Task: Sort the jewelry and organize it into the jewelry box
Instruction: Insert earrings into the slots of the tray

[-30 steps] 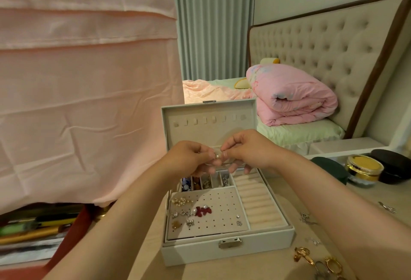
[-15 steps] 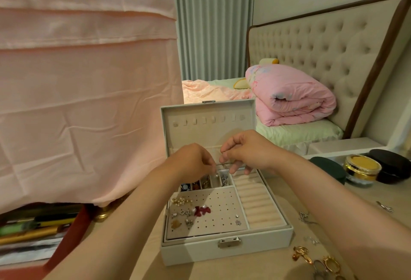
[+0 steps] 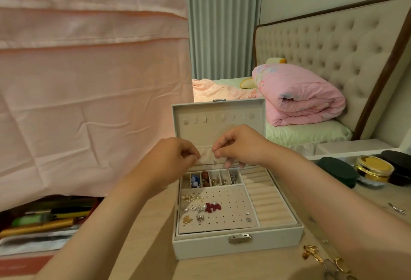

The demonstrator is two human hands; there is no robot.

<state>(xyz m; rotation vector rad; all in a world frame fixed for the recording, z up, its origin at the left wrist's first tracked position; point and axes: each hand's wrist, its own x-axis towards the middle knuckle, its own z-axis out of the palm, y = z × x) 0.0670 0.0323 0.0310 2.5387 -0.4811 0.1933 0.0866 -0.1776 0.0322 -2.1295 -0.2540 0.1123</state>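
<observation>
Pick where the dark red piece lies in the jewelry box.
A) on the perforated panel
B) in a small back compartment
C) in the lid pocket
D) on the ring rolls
A: the dark red piece lies on the perforated panel of the jewelry box, left of the ring rolls.

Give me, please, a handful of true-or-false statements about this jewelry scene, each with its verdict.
1. The pale grey rectangular jewelry box stands with its lid open. True.
2. The dark red bear-shaped piece lies on the ring rolls. False: the piece lies on the perforated beige earring panel.
3. The left hand and the right hand are both held up in front of the lid's inside. True.
4. The round gold-lidded jar sits left of the box. False: the jar sits to the right of it.
</observation>
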